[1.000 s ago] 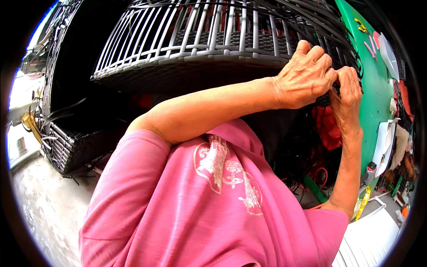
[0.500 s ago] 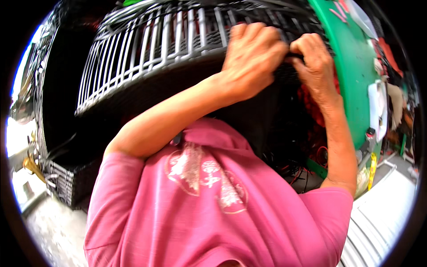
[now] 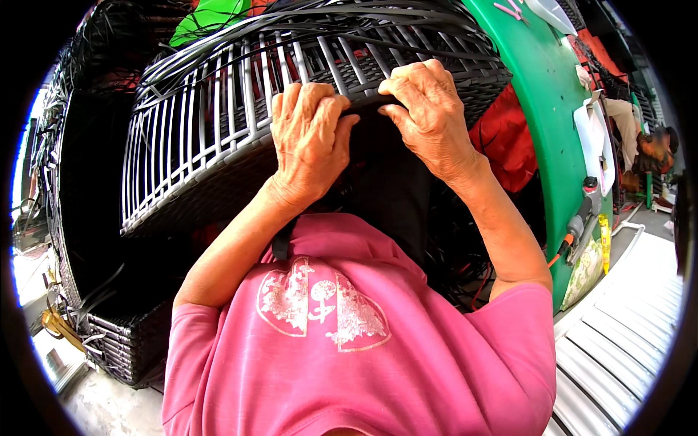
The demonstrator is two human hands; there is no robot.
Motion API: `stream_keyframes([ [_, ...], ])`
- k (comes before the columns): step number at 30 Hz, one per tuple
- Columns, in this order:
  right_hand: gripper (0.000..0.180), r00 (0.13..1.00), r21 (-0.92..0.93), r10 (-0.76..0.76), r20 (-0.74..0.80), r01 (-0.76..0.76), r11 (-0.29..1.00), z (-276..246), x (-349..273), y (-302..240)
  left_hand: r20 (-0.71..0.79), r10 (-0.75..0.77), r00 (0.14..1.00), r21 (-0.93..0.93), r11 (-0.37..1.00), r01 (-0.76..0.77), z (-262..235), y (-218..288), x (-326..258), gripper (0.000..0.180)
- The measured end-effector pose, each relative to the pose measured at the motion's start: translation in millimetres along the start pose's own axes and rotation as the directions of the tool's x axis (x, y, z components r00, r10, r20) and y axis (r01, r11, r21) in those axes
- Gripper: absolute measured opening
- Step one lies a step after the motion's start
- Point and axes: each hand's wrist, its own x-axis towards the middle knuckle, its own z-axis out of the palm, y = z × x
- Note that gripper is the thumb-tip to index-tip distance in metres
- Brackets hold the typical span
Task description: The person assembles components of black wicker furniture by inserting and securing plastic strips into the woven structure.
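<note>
A dark grey wicker piece (image 3: pixel 207 178) lies across in front of me, its near side tightly woven and its upper side made of bare upright strands. My left hand (image 3: pixel 309 138) has its fingers curled over the near edge, thumb to the right. A little farther right, my right hand (image 3: pixel 432 120) grips the same edge between bent fingers and thumb. Whether a thin strip is also pinched there, I cannot tell. Loose black plastic strips (image 3: pixel 342 11) lie in long curves over the far side of the piece.
On the right stands a green table (image 3: pixel 542 131) with pink-handled tools, a white tray (image 3: pixel 592 138) and a power tool (image 3: pixel 578 225). Red fabric (image 3: pixel 509 142) shows beside it. A dark woven box (image 3: pixel 116 341) stands at left. A person (image 3: pixel 654 149) is at far right.
My left hand has moved left along the edge and slightly nearer me. My right hand has also shifted left, so the hands are farther apart. The view has shifted a little.
</note>
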Motion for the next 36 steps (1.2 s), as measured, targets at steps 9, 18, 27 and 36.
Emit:
stream_keyframes([
  [9,0.038,0.999,0.028,0.033,0.022,-0.034,0.999,-3,-1,4,0.019,-0.023,1.0,-0.016,1.0,0.023,13,7,10,0.031],
  [18,0.038,0.995,-0.129,0.069,0.075,-0.059,0.99,-14,5,-4,0.004,-0.037,0.999,-0.085,0.996,0.037,26,10,20,0.032],
  [27,0.039,0.985,0.018,-0.006,0.173,0.003,1.0,-17,9,16,0.025,-0.009,1.0,-0.068,0.998,0.011,29,13,19,0.028],
  [36,0.033,0.989,0.048,-0.116,0.09,0.112,0.993,-7,-1,21,0.031,0.1,0.994,-0.063,0.993,-0.098,27,7,11,0.028],
])
